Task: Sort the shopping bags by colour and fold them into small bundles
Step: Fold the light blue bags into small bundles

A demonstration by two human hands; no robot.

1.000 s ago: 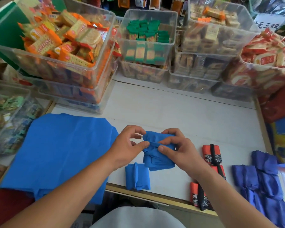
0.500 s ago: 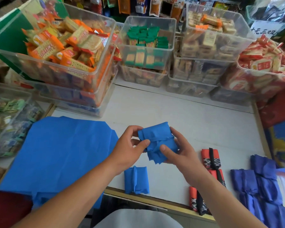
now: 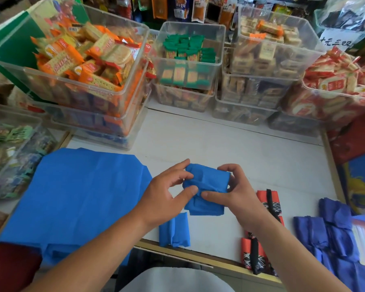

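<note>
Both hands grip one half-folded blue bag (image 3: 207,182). Left hand (image 3: 167,192) pinches its left edge, thumb in front, fingers over the top corner. Right hand (image 3: 236,194) is curled round the right side, thumb pressed across the middle fold. The bag sits at the front centre of the table, with the lower flap hanging loose. Cannot tell whether that flap touches the surface.

White table (image 3: 219,144), wooden rim along the front and right edges.

Clear bins (image 3: 61,80) are stacked along the back and left. They hold snacks: orange packets (image 3: 72,60) in the left bin, green packets (image 3: 185,45) in the middle one, red packets (image 3: 335,81) at far right.

Flat blue bags (image 3: 82,192) lie unfolded on the left part of the table. The pile spills over the front edge, and the left forearm crosses above its right side.

Dark blue bundles (image 3: 335,234) are heaped close together at the right front corner, several deep.

Red bundles (image 3: 269,199), each tied with a black strap, lie in a row between the right arm and the dark blue heap. The near ones reach the front rim, and the right wrist partly covers the row.

One finished blue bundle (image 3: 174,230) lies alone near the front rim. It is just below the held bag and beside the left wrist.
</note>
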